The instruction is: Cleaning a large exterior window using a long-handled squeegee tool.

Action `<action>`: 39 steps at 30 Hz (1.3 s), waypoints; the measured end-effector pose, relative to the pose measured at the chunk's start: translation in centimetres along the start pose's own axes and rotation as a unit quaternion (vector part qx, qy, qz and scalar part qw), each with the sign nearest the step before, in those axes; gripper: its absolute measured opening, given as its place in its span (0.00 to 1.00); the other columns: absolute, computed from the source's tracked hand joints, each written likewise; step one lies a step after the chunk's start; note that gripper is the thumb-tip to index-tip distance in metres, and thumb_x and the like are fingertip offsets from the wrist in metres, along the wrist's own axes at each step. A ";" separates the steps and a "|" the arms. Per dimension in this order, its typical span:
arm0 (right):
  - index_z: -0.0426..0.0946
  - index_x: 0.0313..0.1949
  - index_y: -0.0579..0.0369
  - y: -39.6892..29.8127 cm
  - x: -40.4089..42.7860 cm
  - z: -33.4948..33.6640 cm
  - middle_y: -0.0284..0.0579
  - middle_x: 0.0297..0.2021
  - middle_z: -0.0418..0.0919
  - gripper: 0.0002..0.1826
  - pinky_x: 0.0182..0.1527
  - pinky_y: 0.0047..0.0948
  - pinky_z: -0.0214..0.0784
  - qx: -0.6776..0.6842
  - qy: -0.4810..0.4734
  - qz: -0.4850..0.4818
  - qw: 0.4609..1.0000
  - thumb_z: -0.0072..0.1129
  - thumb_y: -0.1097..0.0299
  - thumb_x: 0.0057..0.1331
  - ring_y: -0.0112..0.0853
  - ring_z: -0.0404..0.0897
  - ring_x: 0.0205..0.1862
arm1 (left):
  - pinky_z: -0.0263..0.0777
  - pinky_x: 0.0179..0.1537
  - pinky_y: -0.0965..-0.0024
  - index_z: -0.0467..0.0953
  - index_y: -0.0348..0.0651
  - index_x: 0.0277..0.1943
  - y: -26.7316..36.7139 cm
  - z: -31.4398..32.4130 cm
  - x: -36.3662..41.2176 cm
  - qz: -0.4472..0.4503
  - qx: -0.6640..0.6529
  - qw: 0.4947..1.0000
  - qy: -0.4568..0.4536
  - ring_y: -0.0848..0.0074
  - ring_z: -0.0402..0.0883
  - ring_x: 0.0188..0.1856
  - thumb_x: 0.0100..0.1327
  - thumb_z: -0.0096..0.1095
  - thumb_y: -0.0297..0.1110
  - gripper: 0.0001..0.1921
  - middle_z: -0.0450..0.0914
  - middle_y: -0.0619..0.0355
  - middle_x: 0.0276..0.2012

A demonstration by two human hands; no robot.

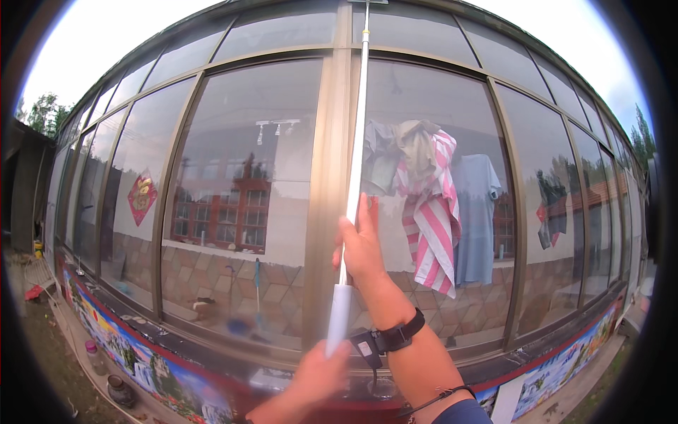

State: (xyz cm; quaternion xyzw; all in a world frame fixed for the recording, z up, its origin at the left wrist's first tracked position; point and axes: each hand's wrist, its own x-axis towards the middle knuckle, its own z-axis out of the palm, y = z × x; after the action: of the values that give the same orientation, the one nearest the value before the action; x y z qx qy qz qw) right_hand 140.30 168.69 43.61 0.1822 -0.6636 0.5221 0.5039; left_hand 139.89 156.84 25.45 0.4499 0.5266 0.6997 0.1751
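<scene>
A long white telescopic pole point(358, 153) stands nearly upright before me, leaning against or close to the glazed front; I cannot tell if it touches. At its top is a flat crosswise head point(369, 1), partly cut off by the picture's upper edge, against the upper window panes. My right hand point(364, 249) wraps the shaft at mid-height, its index finger extended upward along it. Lower down, my left hand point(320, 373), blurred, grips the thick pale handle point(338, 318). A black strap with a small device point(392, 337) circles my right wrist.
Large glass panes in a bronze-coloured metal frame point(331, 159) span the view. Behind the glass hang a striped cloth point(431, 233) and a blue shirt point(474, 222). A dark ledge point(132, 323) runs below. At lower left stand a dark pot point(121, 391) and a pink-lidded jar point(94, 352).
</scene>
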 end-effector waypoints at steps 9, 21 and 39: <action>0.38 0.77 0.38 -6.3 9.5 0.7 0.40 0.27 0.68 0.38 0.15 0.30 0.65 -0.026 0.036 -0.030 0.999 0.45 0.66 0.72 0.27 0.67 0.13 | 0.63 0.21 0.76 0.70 0.44 0.47 9.5 0.4 5.1 0.077 -0.057 0.995 -0.029 0.81 0.65 0.18 0.73 0.49 0.59 0.23 0.67 0.63 0.21; 0.44 0.77 0.39 -2.6 5.1 1.5 0.38 0.27 0.69 0.39 0.20 0.28 0.67 -0.031 0.032 -0.023 0.999 0.48 0.66 0.70 0.26 0.67 0.16 | 0.63 0.21 0.76 0.69 0.42 0.46 4.2 -1.6 3.7 0.041 -0.047 0.998 -0.009 0.81 0.65 0.19 0.74 0.51 0.55 0.21 0.67 0.63 0.21; 0.35 0.77 0.46 5.1 0.8 2.5 0.36 0.26 0.66 0.40 0.18 0.25 0.66 0.007 -0.013 -0.009 1.000 0.45 0.68 0.72 0.23 0.65 0.17 | 0.64 0.22 0.76 0.67 0.43 0.43 -3.8 -4.5 2.7 -0.010 -0.035 0.999 0.025 0.82 0.65 0.22 0.75 0.49 0.50 0.17 0.67 0.64 0.23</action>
State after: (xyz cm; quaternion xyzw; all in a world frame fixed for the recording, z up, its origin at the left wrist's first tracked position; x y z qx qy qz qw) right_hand 134.85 168.69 41.83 0.1986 -0.6645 0.5197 0.4990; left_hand 133.90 157.68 23.08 0.4206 0.5107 0.7268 0.1844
